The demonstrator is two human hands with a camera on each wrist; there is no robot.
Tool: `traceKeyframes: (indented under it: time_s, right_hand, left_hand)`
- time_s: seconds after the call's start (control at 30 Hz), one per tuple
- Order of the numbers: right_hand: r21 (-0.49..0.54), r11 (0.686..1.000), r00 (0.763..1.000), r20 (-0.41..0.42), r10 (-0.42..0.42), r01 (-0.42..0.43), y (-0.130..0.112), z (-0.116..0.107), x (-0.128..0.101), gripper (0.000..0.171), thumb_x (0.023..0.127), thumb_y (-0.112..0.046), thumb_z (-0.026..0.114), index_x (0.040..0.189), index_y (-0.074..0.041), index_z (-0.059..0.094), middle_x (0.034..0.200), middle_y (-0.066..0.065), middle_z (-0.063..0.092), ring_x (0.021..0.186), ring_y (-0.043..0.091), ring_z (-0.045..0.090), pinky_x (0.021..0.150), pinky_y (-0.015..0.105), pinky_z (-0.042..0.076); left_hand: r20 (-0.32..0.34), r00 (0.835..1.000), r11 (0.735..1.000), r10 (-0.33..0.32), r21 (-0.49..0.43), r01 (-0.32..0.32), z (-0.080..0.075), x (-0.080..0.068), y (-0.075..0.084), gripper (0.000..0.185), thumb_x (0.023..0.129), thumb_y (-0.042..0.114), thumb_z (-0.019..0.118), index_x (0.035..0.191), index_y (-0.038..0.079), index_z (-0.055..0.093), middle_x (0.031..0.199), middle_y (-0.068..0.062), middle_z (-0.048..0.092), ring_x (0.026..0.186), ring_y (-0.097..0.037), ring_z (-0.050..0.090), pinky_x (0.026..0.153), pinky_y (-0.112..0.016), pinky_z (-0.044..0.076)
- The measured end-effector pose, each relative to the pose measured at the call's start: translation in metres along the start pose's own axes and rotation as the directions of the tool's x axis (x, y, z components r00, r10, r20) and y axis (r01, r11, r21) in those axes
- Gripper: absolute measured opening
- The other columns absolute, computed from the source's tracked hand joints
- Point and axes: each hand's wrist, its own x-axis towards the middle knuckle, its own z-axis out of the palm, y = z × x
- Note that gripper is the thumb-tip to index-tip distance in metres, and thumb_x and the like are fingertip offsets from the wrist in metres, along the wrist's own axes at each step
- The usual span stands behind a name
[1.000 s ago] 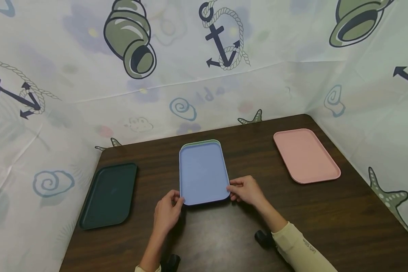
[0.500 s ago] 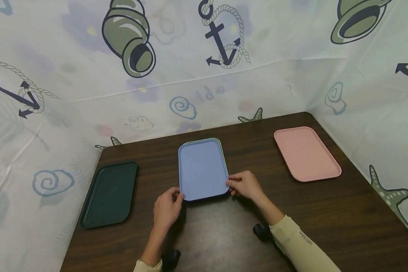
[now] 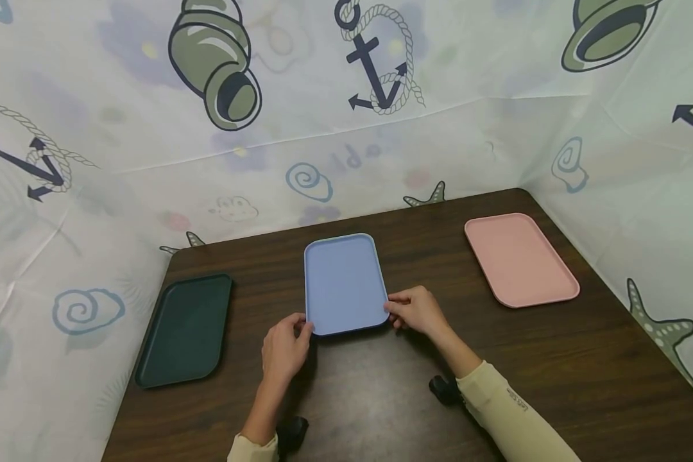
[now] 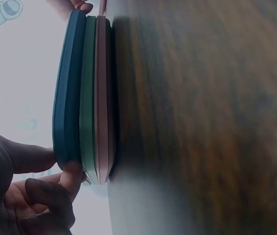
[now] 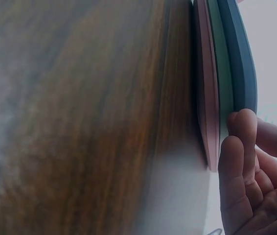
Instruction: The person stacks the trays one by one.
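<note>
A blue tray (image 3: 346, 282) tops a stack in the middle of the table. Beneath it, the left wrist view shows the edges of a green tray (image 4: 88, 98) and a pink tray (image 4: 102, 98), with a dark edge lowest. My left hand (image 3: 284, 350) pinches the blue tray's near left corner between thumb and fingers. At the near right corner, my right hand (image 3: 420, 313) pinches the same tray, thumb above and fingers below. From the head view, the blue tray hides the trays under it.
A dark green tray (image 3: 185, 330) lies at the left of the brown wooden table (image 3: 369, 398). Another pink tray (image 3: 521, 260) lies at the right. A printed cloth (image 3: 300, 147) hangs behind and along both sides.
The blue tray has shifted slightly over the stack. The green rim that showed past its far edge is now covered. Both hands keep their hold on its corners.
</note>
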Motion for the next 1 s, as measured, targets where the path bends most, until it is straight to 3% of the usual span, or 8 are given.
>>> traceKeyframes:
  time_s: [0.37, 0.77, 1.0]
  right_hand:
    - [-0.021, 1.0, 1.0, -0.014, 0.004, -0.005, -0.0009, 0.0007, 0.0023, 0.027, 0.088, -0.013, 0.073, 0.111, 0.002, 0.073, 0.069, 0.007, 0.07, 0.055, 0.017, 0.066, 0.054, 0.032, 0.055]
    - [-0.061, 0.998, 0.999, -0.037, 0.013, -0.015, -0.0018, 0.0008, 0.0045, 0.025, 0.088, -0.017, 0.074, 0.108, -0.002, 0.075, 0.067, 0.004, 0.069, 0.055, 0.017, 0.067, 0.052, 0.029, 0.053]
    - [-0.08, 0.997, 0.999, -0.035, 0.013, -0.016, -0.0027, -0.0001, 0.0056, 0.025, 0.088, -0.017, 0.075, 0.108, -0.003, 0.075, 0.067, 0.004, 0.069, 0.056, 0.018, 0.067, 0.052, 0.028, 0.053]
  left_hand:
    - [-0.008, 1.0, 0.999, -0.021, 0.035, 0.021, 0.0011, 0.0031, 0.001, 0.023, 0.092, 0.027, 0.067, 0.109, 0.012, 0.074, 0.089, 0.002, 0.07, 0.084, -0.024, 0.064, 0.072, -0.049, 0.049]
    - [0.004, 1.0, 0.997, 0.01, 0.07, -0.01, 0.0004, 0.0088, 0.0015, 0.025, 0.092, 0.028, 0.068, 0.109, 0.01, 0.074, 0.091, -0.001, 0.071, 0.082, -0.024, 0.064, 0.071, -0.048, 0.049]
    - [0.037, 0.999, 0.996, -0.001, 0.09, -0.002, -0.0001, 0.01, 0.0013, 0.032, 0.092, 0.031, 0.068, 0.115, 0.01, 0.072, 0.099, -0.004, 0.07, 0.093, -0.028, 0.065, 0.078, -0.048, 0.049]
